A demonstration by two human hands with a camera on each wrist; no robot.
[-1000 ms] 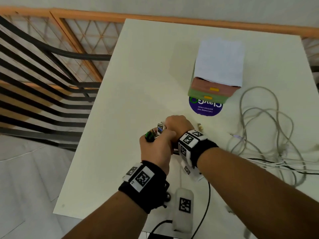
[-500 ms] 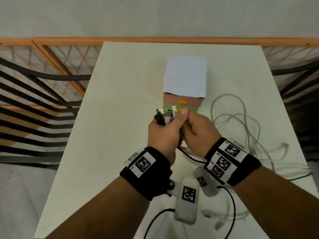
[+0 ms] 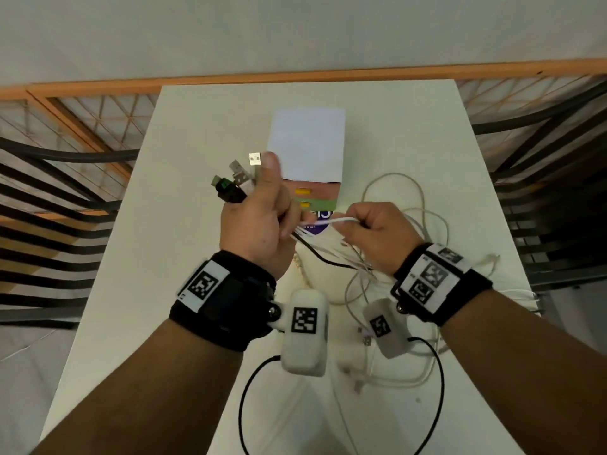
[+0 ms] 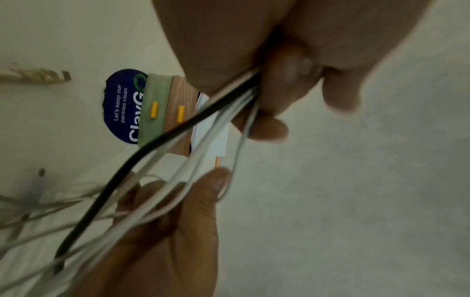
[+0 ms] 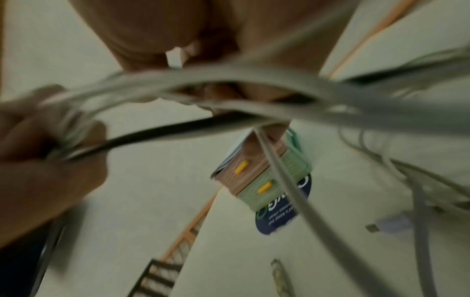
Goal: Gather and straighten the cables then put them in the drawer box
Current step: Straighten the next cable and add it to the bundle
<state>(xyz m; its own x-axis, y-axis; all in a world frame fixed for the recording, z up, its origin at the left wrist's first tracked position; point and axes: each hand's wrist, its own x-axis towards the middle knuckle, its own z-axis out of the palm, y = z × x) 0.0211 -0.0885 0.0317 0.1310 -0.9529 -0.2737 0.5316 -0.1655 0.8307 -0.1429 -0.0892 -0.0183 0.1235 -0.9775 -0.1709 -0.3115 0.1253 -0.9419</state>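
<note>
White table (image 3: 184, 244), left hand (image 3: 259, 221) gripping cables (image 3: 315, 247) (plugs up-left), right hand (image 3: 374, 234) pinching strands

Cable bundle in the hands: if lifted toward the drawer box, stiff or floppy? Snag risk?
Likely floppy: between the left hand and right hand the cables only run straight under tension, and past the right hand they sag into loose loops on the table. Probably light. The trailing loops overlap, so they may drag and tangle.

Left hand (image 3: 259, 221) raised, fist clenched; right hand (image 3: 377, 234) apparently pinching, lower.
</note>
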